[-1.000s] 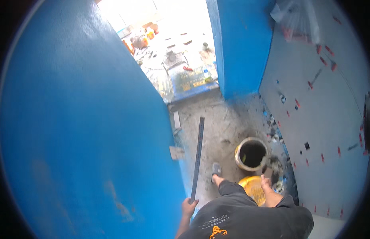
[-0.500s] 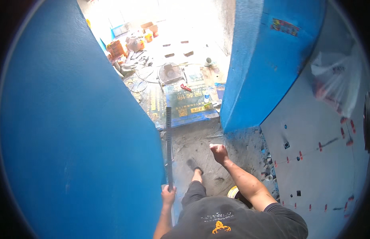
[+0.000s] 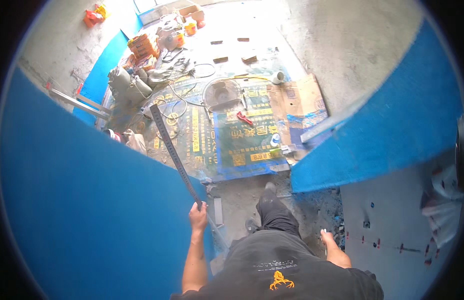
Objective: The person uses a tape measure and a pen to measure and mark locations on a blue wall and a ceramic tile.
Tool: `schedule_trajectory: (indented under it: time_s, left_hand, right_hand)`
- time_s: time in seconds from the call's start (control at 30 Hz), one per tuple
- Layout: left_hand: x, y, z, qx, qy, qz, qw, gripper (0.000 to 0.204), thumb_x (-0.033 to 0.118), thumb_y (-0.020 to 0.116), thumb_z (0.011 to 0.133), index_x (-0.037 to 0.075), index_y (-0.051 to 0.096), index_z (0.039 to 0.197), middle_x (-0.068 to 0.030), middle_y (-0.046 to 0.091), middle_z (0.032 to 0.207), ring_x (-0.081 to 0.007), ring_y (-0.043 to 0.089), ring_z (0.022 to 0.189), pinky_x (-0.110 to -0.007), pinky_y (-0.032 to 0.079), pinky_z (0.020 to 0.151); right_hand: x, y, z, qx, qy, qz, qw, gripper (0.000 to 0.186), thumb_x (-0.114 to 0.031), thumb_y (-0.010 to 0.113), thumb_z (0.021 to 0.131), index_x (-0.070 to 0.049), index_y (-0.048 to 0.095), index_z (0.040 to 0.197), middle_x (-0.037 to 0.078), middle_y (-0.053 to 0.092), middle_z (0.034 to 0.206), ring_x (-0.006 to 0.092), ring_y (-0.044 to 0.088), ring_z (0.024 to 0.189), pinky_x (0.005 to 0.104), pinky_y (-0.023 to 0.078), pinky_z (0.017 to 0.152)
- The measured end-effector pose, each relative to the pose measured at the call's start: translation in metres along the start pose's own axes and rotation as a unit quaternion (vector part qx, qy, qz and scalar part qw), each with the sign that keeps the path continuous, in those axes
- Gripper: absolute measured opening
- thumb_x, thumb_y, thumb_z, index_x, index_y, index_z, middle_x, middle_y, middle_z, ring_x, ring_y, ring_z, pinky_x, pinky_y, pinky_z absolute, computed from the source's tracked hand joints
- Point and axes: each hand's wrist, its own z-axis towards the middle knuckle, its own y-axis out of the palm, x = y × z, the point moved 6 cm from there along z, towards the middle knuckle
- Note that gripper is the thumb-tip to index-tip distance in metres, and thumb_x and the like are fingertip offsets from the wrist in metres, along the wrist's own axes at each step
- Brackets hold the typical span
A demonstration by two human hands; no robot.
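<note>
The long ruler (image 3: 172, 150) appears metallic and smooth; the blue wall (image 3: 87, 200) is smoothly painted; the shirt (image 3: 317, 270) is matt cloth; the bag (image 3: 444, 220) is crinkled, translucent plastic.

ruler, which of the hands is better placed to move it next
Probably the left: the left hand grips the ruler near its lower end, while the right hand is well apart from it.

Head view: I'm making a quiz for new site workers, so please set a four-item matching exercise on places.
1. Dark ruler
2. Small red object
3. Flattened cardboard
4. Orange print

A. On the dark shirt
B. Near the right-hand blue wall
C. In the left hand
D. On the printed floor covering

Pairs: 1-C, 2-D, 3-B, 4-A
</note>
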Motion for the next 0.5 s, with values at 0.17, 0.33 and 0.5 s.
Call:
schedule_trajectory:
  time_s: [0.17, 0.33, 0.5]
  left_hand:
    - [0.040, 0.021, 0.118, 0.065, -0.024, 0.015, 0.998, 0.023, 0.024, 0.062, 0.094, 0.002, 0.067, 0.093, -0.0113, 0.071, 0.080, -0.0224, 0.067, 0.074, -0.036, 0.050, 0.068]
    - [0.106, 0.017, 0.212, 0.111, -0.033, 0.053, 0.992, 0.023, 0.022, 0.063, 0.093, 0.001, 0.069, 0.095, -0.0148, 0.071, 0.081, -0.0242, 0.067, 0.073, -0.038, 0.050, 0.068]
    - [0.149, -0.033, 0.266, 0.221, -0.069, 0.119, 0.966, 0.020, 0.018, 0.063, 0.092, -0.001, 0.070, 0.096, -0.0161, 0.071, 0.085, -0.0259, 0.067, 0.075, -0.039, 0.051, 0.071]
  right_hand:
    - [-0.126, 0.079, 0.052, -0.092, 0.074, -0.021, 0.993, 0.035, -0.034, 0.064, 0.089, -0.009, 0.057, 0.066, 0.002, 0.054, 0.058, 0.0162, 0.048, 0.042, 0.0367, 0.036, 0.041]
    - [-0.391, 0.162, 0.097, -0.173, -0.160, -0.138, 0.962, 0.033, -0.035, 0.063, 0.089, -0.007, 0.062, 0.071, 0.005, 0.058, 0.058, 0.0193, 0.054, 0.048, 0.0366, 0.042, 0.046]
    - [-0.744, 0.174, 0.072, 0.021, -0.461, -0.152, 0.874, 0.043, -0.045, 0.058, 0.089, -0.003, 0.068, 0.092, 0.017, 0.071, 0.084, 0.0372, 0.066, 0.078, 0.0462, 0.049, 0.074]
